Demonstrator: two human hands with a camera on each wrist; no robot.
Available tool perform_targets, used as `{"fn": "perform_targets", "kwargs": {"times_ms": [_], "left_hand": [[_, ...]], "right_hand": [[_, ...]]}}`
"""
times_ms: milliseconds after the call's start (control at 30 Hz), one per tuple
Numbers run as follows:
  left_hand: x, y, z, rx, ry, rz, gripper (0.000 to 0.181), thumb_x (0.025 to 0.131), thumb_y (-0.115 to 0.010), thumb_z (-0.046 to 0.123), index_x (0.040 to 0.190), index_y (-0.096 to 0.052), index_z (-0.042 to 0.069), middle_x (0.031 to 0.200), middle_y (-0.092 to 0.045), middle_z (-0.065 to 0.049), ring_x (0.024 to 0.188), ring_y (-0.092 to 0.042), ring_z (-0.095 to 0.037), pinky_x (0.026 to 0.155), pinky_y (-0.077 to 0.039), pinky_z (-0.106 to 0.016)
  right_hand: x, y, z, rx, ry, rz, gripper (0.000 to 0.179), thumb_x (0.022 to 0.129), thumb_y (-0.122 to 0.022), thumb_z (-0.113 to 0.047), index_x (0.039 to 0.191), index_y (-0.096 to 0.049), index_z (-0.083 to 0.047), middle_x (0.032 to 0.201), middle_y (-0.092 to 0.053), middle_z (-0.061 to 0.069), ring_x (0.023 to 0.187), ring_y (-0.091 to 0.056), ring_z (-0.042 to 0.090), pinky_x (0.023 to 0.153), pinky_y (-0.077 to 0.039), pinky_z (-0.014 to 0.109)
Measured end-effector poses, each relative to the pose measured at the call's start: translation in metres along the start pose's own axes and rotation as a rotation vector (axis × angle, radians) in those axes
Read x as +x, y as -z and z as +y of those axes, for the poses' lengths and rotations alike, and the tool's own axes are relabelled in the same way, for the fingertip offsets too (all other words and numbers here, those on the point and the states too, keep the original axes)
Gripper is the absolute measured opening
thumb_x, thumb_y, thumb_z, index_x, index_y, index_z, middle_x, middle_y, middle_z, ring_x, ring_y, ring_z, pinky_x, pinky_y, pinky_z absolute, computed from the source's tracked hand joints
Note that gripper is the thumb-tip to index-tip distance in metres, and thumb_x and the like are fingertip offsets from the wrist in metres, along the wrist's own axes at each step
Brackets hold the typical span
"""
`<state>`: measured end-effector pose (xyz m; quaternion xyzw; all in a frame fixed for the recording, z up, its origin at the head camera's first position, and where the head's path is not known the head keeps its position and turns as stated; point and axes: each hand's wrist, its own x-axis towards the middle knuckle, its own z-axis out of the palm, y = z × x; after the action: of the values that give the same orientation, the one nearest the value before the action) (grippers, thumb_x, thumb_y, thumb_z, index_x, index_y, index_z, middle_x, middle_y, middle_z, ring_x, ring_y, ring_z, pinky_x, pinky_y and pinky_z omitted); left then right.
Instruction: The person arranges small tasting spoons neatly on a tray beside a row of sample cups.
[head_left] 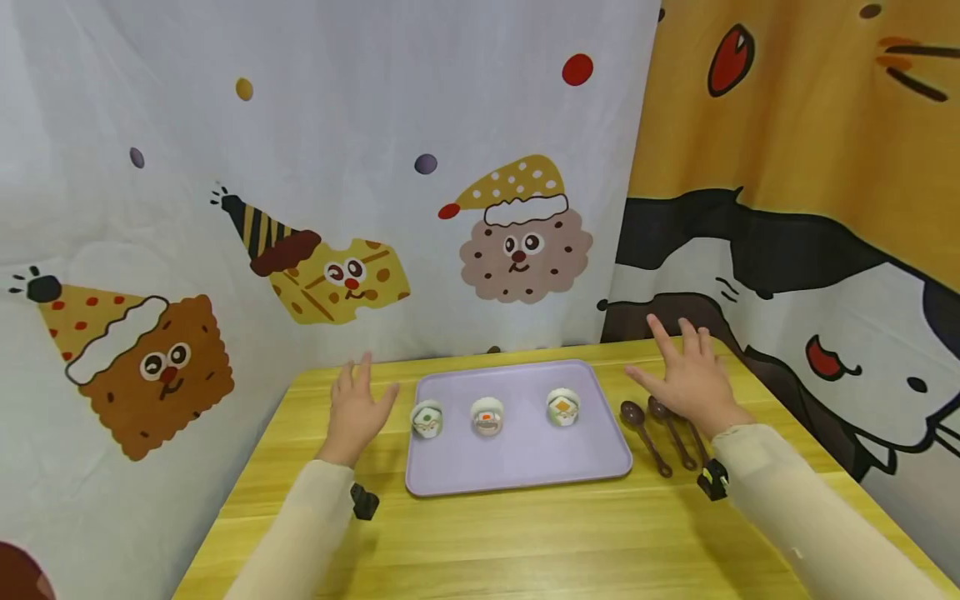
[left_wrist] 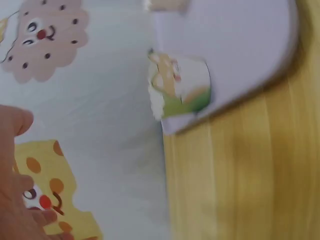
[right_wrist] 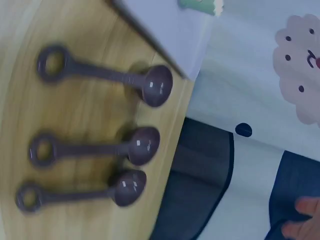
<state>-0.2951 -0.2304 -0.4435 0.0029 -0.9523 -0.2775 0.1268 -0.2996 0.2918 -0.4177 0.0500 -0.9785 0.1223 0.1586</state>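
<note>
My left hand is raised beside the left edge of a lilac tray, fingers spread, with nothing in it. Nearest to it is a small printed cup at the tray's left side. A second cup stands near the middle and a third cup farther right. In the left wrist view, one cup has an animal picture and a ruffled white edge. Above three brown spoons my right hand is held with fingers spread, holding nothing; in the head view it partly covers them.
The spoons lie side by side on the yellow wood-grain table, right of the tray. Behind the table hangs a pale curtain with cartoon prints, and an orange printed curtain hangs at the right.
</note>
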Motion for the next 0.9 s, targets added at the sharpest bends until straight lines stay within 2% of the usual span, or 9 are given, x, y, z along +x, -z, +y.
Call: {"fn": "perform_targets", "kwargs": {"times_ms": [100,200,300,400,533,733,900], "left_hand": [[-0.002,-0.006,0.0,-0.181,0.053,0.042,0.075,0.101,-0.055,0.041,0.161,-0.022,0.011,0.154,-0.028,-0.027,0.139,-0.028,-0.051,0.108,-0.032,-0.067],[-0.007,-0.014,-0.001,-0.322,0.117,0.041,0.067,0.101,-0.056,0.035,0.158,-0.03,0.009,0.146,-0.038,-0.025,0.129,-0.042,-0.044,0.101,-0.041,-0.061],[-0.013,-0.024,-0.002,-0.403,0.163,0.036,0.061,0.1,-0.058,0.029,0.153,-0.038,0.005,0.138,-0.046,-0.024,0.118,-0.053,-0.039,0.092,-0.049,-0.053],[-0.02,-0.032,-0.004,-0.435,0.19,0.04,0.057,0.098,-0.06,0.024,0.148,-0.044,0.0,0.132,-0.051,-0.026,0.111,-0.059,-0.039,0.085,-0.053,-0.049],[-0.028,-0.044,-0.007,-0.455,0.231,0.035,0.054,0.097,-0.06,0.018,0.145,-0.046,-0.003,0.13,-0.054,-0.028,0.11,-0.059,-0.04,0.084,-0.053,-0.048],[-0.04,-0.062,-0.012,-0.503,0.264,0.031,0.051,0.094,-0.06,0.009,0.141,-0.048,-0.008,0.128,-0.054,-0.03,0.112,-0.058,-0.044,0.088,-0.052,-0.05],[-0.043,-0.076,-0.018,-0.543,0.302,0.04,0.054,0.09,-0.062,0.007,0.14,-0.049,-0.008,0.128,-0.054,-0.03,0.117,-0.055,-0.047,0.094,-0.048,-0.054]], "right_hand": [[-0.001,-0.005,0.001,0.034,0.019,0.034,0.092,0.095,-0.055,-0.063,0.164,-0.013,-0.019,0.148,-0.031,0.038,0.131,-0.032,0.061,0.103,-0.029,0.075],[-0.004,-0.013,0.002,0.109,0.017,0.051,0.083,0.098,-0.06,-0.051,0.161,-0.025,-0.009,0.14,-0.04,0.037,0.122,-0.042,0.058,0.101,-0.034,0.072],[-0.009,-0.022,0.002,0.199,-0.003,0.068,0.073,0.099,-0.061,-0.04,0.155,-0.034,-0.002,0.133,-0.048,0.034,0.116,-0.05,0.053,0.095,-0.041,0.069],[-0.013,-0.031,0.001,0.267,-0.025,0.087,0.063,0.099,-0.062,-0.03,0.149,-0.042,0.004,0.123,-0.055,0.031,0.107,-0.056,0.048,0.086,-0.048,0.062],[-0.021,-0.045,0.003,0.326,-0.054,0.114,0.053,0.097,-0.063,-0.022,0.142,-0.05,0.004,0.115,-0.06,0.026,0.099,-0.061,0.041,0.079,-0.053,0.055],[-0.036,-0.067,0.007,0.413,-0.086,0.217,0.043,0.097,-0.064,-0.016,0.136,-0.059,0.0,0.108,-0.066,0.018,0.094,-0.065,0.035,0.079,-0.055,0.053],[-0.047,-0.078,0.01,0.438,-0.114,0.239,0.041,0.096,-0.066,-0.015,0.133,-0.062,0.001,0.106,-0.067,0.017,0.094,-0.066,0.034,0.08,-0.054,0.05]]}}
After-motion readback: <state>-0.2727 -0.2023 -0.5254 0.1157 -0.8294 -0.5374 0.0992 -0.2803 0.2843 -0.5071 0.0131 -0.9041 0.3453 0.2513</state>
